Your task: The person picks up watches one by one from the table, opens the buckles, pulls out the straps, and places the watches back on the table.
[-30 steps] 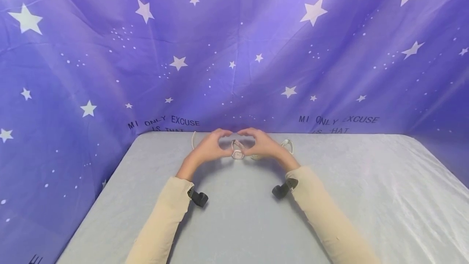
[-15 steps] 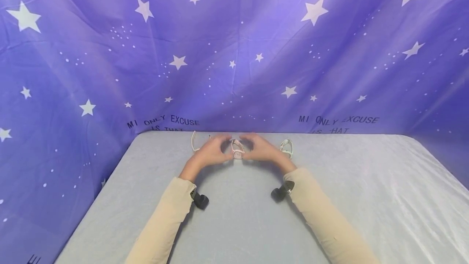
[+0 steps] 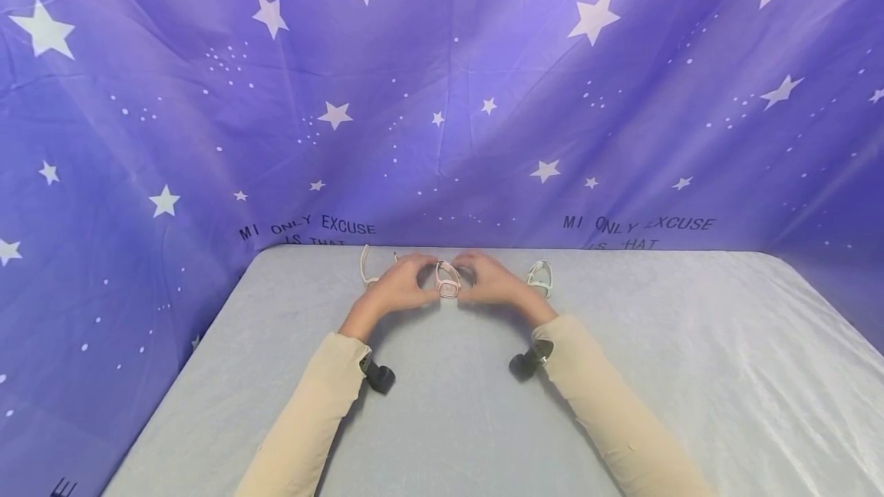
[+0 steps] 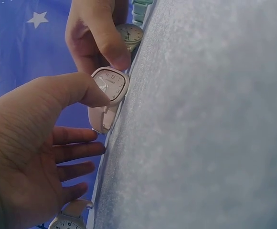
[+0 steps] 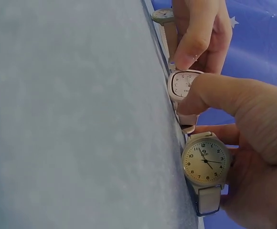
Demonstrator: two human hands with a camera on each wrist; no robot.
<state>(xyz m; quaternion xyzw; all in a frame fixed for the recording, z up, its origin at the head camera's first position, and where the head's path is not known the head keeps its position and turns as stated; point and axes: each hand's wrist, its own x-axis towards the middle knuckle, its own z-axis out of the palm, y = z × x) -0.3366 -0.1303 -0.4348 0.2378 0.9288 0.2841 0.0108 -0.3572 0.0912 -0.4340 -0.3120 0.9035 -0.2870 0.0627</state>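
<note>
A pink wristwatch (image 3: 448, 289) with a rounded square case stands at the far middle of the table, its strap looped up behind the dial. My left hand (image 3: 403, 283) holds it from the left; in the left wrist view the thumb (image 4: 98, 95) presses the case edge and the other fingers reach past the strap. From the right, my right hand (image 3: 493, 280) holds the same watch, thumb (image 5: 192, 102) against the case. Close beside that hand, a round-dialled wristwatch (image 5: 205, 161) shows in the right wrist view; the hand hides it in the head view.
A mint-green watch (image 3: 541, 278) stands right of my right hand. Left of my left hand is a pale strap (image 3: 365, 265), and a round white dial (image 4: 68, 223) shows low in the left wrist view. Behind the table (image 3: 442, 413) hangs a purple star-patterned curtain (image 3: 442, 60).
Both hands' upper fingers have come down from above the pink watch to its strap. The right hand has shifted, showing more of the mint watch. Little has moved in the last half second.
</note>
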